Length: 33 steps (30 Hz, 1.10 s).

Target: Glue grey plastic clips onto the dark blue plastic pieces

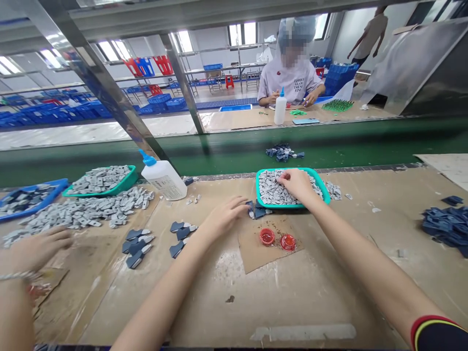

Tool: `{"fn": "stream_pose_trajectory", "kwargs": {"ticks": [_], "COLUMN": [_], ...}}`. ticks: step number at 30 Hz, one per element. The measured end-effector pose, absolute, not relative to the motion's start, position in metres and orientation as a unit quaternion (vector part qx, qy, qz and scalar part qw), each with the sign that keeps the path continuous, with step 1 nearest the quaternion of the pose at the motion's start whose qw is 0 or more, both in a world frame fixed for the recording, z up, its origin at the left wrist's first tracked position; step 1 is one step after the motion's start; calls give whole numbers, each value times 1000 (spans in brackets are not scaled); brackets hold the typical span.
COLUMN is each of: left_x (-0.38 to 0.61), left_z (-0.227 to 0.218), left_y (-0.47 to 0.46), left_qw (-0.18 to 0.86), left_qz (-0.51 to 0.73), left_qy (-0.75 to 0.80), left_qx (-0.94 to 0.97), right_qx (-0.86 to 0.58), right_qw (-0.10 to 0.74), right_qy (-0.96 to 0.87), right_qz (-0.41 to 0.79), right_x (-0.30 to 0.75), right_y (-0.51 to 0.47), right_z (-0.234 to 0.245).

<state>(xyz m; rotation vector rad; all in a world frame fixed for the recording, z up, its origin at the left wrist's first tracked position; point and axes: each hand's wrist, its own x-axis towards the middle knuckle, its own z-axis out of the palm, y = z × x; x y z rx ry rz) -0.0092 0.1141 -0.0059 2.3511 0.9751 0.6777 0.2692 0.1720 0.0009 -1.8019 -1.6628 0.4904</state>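
I can't tell if my right hand (297,185) or left hand (228,213) grips; pulling back low could upset 2 red cups (267,243).

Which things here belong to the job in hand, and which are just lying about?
Likely in the job:
green tray and its grey pieces, at the right hand
dark blue pieces by the left hand
two small red dishes

Likely just lying about:
pale strip in front
red stool, background
blue crates, background
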Motion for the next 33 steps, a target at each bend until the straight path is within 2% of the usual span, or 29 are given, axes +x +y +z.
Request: {"fn": "stream_pose_trajectory", "kwargs": {"ticks": [6,11,13,17,19,33], "left_x": [14,-1,-5,-1,5,39], "left_z": [-12,-12,-8,6,13,24], "left_y": [131,117,107,85,75,12], "left_qw": [350,409,435,589,628,606], "left_qz": [291,405,449,512,528,532], "left_qy": [369,447,474,479,469,466], "left_qx": [810,685,620,402,327,365], "right_qx": [-631,-565,-563,-592,-605,-618], "right_qw": [412,471,464,445,440,427], "right_qy": [-586,-506,-470,-411,-391,-375], "right_qz": [298,450,497,532,537,544], "right_x": [279,287,286,279,275,270], "right_y": [152,83,49,3,-7,-8], "right_z": [15,20,15,0,-4,-15]}}
